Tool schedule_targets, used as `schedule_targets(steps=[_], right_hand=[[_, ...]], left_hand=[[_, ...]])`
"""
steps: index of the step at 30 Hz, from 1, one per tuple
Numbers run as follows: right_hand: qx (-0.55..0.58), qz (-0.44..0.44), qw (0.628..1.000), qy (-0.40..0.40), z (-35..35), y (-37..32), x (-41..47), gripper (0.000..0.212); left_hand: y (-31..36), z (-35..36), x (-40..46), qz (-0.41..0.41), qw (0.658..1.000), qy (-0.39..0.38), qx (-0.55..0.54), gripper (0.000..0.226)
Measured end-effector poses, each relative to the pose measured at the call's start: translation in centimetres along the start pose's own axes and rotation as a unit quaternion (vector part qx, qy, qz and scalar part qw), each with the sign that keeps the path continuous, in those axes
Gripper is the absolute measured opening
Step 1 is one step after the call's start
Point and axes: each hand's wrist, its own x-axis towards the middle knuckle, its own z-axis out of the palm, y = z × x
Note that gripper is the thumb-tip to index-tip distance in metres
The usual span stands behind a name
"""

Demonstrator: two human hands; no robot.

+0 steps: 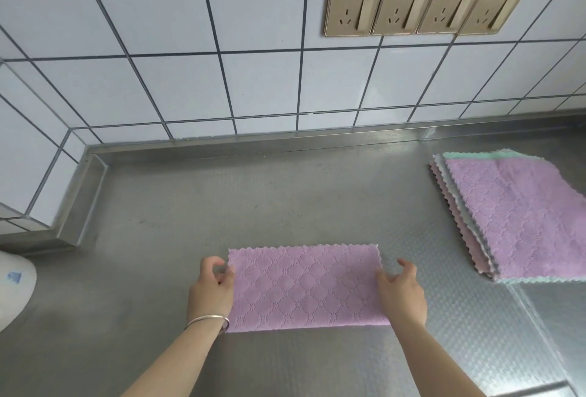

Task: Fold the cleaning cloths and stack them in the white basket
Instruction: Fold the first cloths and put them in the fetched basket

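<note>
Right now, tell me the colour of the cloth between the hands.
Lilac cloth, diamond-patterned; head view.

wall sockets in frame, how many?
4, in one row on the tiled wall, upper right: first socket, second socket, third socket and fourth socket, left to right. None looks hidden.

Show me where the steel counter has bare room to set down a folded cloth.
Bare stainless steel counter lies between the folded purple cloth and the tiled wall, and left toward the corner. Crowded right: the stack of unfolded cloths. Both hands, left hand and right hand, flank the cloth.
</note>
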Motion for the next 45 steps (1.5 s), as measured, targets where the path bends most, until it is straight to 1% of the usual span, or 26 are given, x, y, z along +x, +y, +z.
schedule_targets(steps=[1, 4, 6, 8, 11, 12, 15, 18, 20, 21, 23, 24, 26, 29, 30, 31, 33, 36, 39, 42, 44, 45], right_hand=[[-0.008, 0.002, 1.000, 0.003, -0.1, 0.4, -0.3, 0.053], [-0.028, -0.007, 1.000, -0.005, -0.3, 1.8, -1.3, 0.054], [-0.031, -0.006, 0.999, -0.018, -0.5, 2.4, -1.9, 0.053], [-0.042, -0.014, 0.999, -0.021, -0.6, 2.9, -2.0, 0.053], [-0.085, -0.039, 0.995, -0.019, -0.5, 3.2, -2.4, 0.054], [-0.101, -0.053, 0.993, -0.015, -0.5, 3.3, -2.5, 0.054], [-0.160, -0.094, 0.983, 0.001, -0.3, 3.6, -2.9, 0.050], [-0.214, -0.106, 0.971, 0.000, -0.3, 3.5, -3.1, 0.044], [-0.223, -0.112, 0.968, -0.005, -0.2, 3.4, -3.3, 0.041], [-0.214, -0.112, 0.970, -0.008, -0.1, 3.4, -3.3, 0.041], [-0.182, -0.102, 0.978, -0.011, 0.1, 3.4, -3.3, 0.045], [-0.163, -0.092, 0.982, -0.014, 0.1, 3.3, -3.3, 0.047], [-0.125, -0.067, 0.990, -0.024, 0.1, 3.2, -3.4, 0.050], [-0.096, -0.039, 0.994, -0.037, 0.0, 2.9, -3.6, 0.051], [-0.093, -0.034, 0.994, -0.040, -0.1, 2.8, -3.7, 0.050], [-0.093, -0.028, 0.994, -0.045, -0.1, 2.6, -3.7, 0.049], [-0.110, -0.023, 0.992, -0.053, -0.2, 2.5, -3.7, 0.047], [-0.142, -0.020, 0.988, -0.052, -0.3, 2.4, -3.4, 0.040], [-0.142, -0.003, 0.988, -0.059, -0.4, 2.3, -2.9, 0.033], [-0.151, 0.005, 0.986, -0.074, -0.4, 2.1, -2.5, 0.033], [-0.124, 0.014, 0.990, -0.073, -0.5, 1.9, -2.4, 0.032], [-0.092, 0.025, 0.993, -0.073, -0.6, 1.7, -2.5, 0.031]], left_hand=[[-0.5, -0.2, -0.5, 0.010, 1.000, -0.009, 0.002, 0.006], [-1.9, -0.5, -1.9, 0.051, 0.997, -0.045, 0.020, 0.026], [-2.7, -0.4, -2.5, 0.077, 0.994, -0.063, 0.045, 0.034], [-3.0, -0.2, -2.8, 0.087, 0.992, -0.072, 0.050, 0.031], [-3.4, 0.0, -2.6, 0.100, 0.990, -0.078, 0.058, 0.017], [-3.6, 0.1, -2.6, 0.105, 0.989, -0.079, 0.069, 0.021], [-3.9, 0.4, -2.6, 0.132, 0.985, -0.067, 0.095, 0.033], [-4.3, 0.8, -2.8, 0.148, 0.979, -0.052, 0.130, 0.036], [-4.3, 0.8, -3.2, 0.144, 0.979, -0.036, 0.138, 0.039], [-4.4, 0.9, -3.3, 0.154, 0.976, -0.015, 0.154, 0.042], [-4.3, 1.2, -3.5, 0.218, 0.952, 0.025, 0.211, 0.049], [-4.0, 1.5, -3.7, 0.255, 0.935, 0.037, 0.243, 0.047], [-2.9, 2.6, -4.3, 0.315, 0.903, 0.014, 0.293, 0.044], [-1.9, 5.5, -4.6, 0.397, 0.844, -0.035, 0.359, 0.050], [-1.6, 6.4, -4.6, 0.415, 0.827, -0.047, 0.377, 0.050], [-1.4, 7.1, -4.5, 0.421, 0.817, -0.062, 0.390, 0.050], [-1.2, 8.3, -4.3, 0.422, 0.815, -0.079, 0.388, 0.051], [-1.5, 8.9, -4.3, 0.438, 0.812, -0.077, 0.377, 0.057], [-1.4, 8.7, -4.5, 0.425, 0.819, -0.098, 0.372, 0.062], [-1.3, 8.7, -4.7, 0.422, 0.814, -0.127, 0.378, 0.062], [-1.2, 8.8, -4.6, 0.418, 0.805, -0.158, 0.390, 0.061], [-0.9, 8.6, -4.8, 0.418, 0.804, -0.164, 0.388, 0.060]])
